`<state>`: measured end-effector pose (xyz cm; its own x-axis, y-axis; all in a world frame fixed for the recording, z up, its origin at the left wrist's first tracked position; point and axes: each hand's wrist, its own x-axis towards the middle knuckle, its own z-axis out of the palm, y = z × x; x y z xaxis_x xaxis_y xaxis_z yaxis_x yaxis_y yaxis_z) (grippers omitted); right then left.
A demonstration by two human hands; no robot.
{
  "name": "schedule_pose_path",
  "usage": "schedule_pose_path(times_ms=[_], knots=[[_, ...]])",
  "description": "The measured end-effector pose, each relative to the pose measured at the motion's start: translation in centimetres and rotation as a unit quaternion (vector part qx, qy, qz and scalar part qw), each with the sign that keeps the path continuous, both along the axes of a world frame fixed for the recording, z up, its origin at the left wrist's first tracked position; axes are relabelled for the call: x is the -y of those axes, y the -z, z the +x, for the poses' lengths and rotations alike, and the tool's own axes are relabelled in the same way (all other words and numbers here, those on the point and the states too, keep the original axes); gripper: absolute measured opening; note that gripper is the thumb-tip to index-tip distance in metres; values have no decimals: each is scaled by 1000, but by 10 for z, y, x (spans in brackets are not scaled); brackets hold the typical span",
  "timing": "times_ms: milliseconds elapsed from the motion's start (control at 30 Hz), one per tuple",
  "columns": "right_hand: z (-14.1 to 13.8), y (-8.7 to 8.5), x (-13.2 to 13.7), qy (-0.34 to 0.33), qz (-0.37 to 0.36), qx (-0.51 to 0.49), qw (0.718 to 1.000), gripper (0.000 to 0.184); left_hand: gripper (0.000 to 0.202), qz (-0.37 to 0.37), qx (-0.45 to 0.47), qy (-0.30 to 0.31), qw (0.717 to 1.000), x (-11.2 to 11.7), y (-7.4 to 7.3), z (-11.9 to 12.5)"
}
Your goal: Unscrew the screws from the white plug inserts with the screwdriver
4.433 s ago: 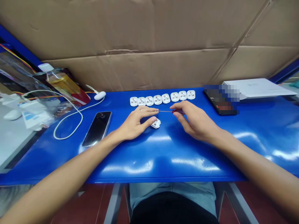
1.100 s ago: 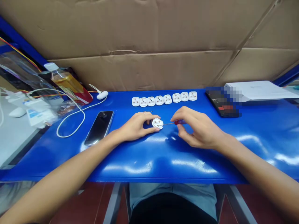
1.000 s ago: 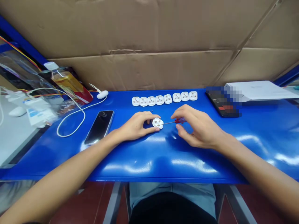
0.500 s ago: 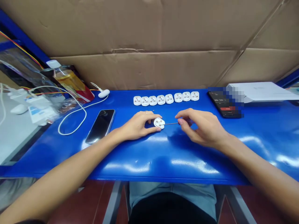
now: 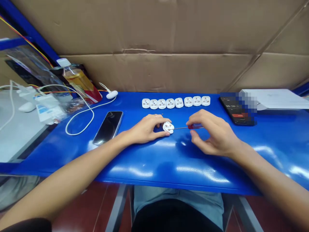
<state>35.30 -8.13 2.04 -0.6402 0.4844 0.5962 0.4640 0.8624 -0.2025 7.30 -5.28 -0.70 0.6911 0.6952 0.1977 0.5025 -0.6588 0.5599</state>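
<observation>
My left hand (image 5: 145,129) rests on the blue table, its fingertips and thumb gripping a round white plug housing (image 5: 168,127). My right hand (image 5: 212,135) pinches a thin screwdriver with a red handle (image 5: 195,126). Its metal shaft runs left, and the tip meets the face of the housing. My fingers partly hide the red handle. Beyond my hands, several matching white plug housings (image 5: 179,102) stand in a straight row along the far part of the blue table (image 5: 169,164).
A black smartphone (image 5: 107,128) and a looped white cable (image 5: 79,125) lie left of my hands. A phone with a timer display (image 5: 234,109) lies at the far right beside white papers (image 5: 277,99). Cardboard (image 5: 154,29) lines the back.
The housing has gone from lying by my left thumb to being held under my left fingers. The screwdriver tip has moved from the far side of my hands onto the housing.
</observation>
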Motion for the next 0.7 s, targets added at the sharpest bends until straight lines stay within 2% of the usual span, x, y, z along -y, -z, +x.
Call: schedule_pose_path(times_ms=[133,333,500,633,700], knots=[[0,1,0,38,8,15,999,7,45,3,-2,0,1000,0,1,-1],[1,2,-1,-1,-1,6,1000,24,46,-1,-3,0,1000,0,1,-1],[0,2,-1,43,29,11,999,8,48,5,-2,-4,1000,0,2,-2],[-1,1,-1,1,22,3,1000,19,47,8,7,-2,1000,0,2,-2],[0,1,0,8,13,7,1000,21,46,7,8,-1,1000,0,2,-1]])
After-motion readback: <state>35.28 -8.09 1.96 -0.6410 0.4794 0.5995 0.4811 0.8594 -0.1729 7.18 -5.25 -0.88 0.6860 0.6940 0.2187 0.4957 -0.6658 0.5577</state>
